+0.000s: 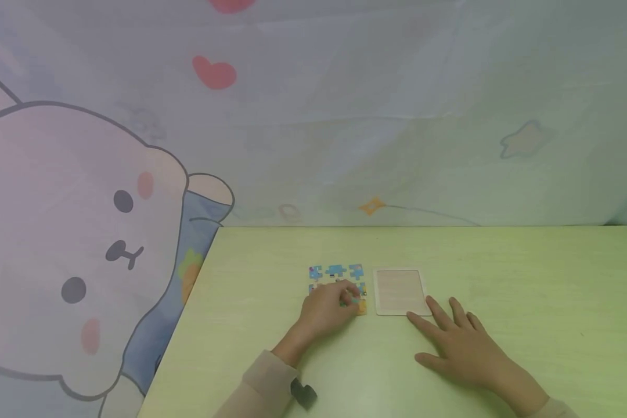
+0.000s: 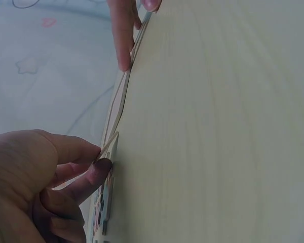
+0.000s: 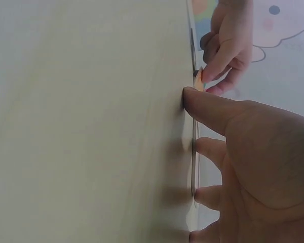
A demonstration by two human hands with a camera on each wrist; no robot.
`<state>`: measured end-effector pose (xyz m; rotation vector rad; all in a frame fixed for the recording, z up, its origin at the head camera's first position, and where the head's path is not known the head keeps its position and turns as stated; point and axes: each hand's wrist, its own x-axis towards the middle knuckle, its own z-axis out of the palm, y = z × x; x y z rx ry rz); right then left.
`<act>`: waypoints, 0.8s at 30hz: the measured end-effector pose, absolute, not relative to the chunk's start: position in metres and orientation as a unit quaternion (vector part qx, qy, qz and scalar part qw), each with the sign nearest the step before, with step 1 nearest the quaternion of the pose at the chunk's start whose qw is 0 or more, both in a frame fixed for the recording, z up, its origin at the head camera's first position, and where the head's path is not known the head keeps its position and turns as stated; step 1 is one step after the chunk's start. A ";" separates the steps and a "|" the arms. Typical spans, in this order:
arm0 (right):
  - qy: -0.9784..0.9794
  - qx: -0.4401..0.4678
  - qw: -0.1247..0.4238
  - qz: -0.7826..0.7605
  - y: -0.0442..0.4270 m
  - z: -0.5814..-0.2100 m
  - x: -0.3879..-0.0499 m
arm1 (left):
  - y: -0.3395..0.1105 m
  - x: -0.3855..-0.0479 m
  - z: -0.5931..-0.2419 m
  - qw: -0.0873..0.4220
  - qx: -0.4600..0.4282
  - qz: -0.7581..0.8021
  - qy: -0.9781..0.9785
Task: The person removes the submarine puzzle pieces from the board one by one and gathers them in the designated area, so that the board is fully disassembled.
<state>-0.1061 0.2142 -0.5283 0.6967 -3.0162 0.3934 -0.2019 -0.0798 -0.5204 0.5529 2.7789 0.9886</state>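
My left hand (image 1: 326,310) is over the lower part of a group of flat jigsaw pieces (image 1: 336,271), hiding several of them. Its thumb and fingertip pinch one thin puzzle piece (image 2: 110,144), tilted up from the table; an orange face of this piece (image 3: 198,80) shows in the right wrist view. Just right of the group lies a square, shallow puzzle tray (image 1: 377,293) with a pale rim and no pieces inside. My right hand (image 1: 465,348) has its fingers spread, with fingertips at the tray's lower right corner and the thumb on the table.
The pale yellow-green table (image 1: 543,290) extends on both sides of the hands. Behind it hangs a printed cloth (image 1: 345,116) with a large cartoon animal at the left. A dark object (image 1: 304,395) is at the left cuff.
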 end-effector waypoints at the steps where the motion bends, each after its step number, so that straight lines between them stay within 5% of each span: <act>1: -0.966 0.224 0.011 0.126 0.214 -0.528 -0.106 | -0.080 -0.202 -0.520 0.066 0.188 0.324 0.925; 24: -0.966 0.220 0.003 0.132 0.214 -0.528 -0.107 | -0.085 -0.197 -0.509 0.003 0.184 0.296 0.937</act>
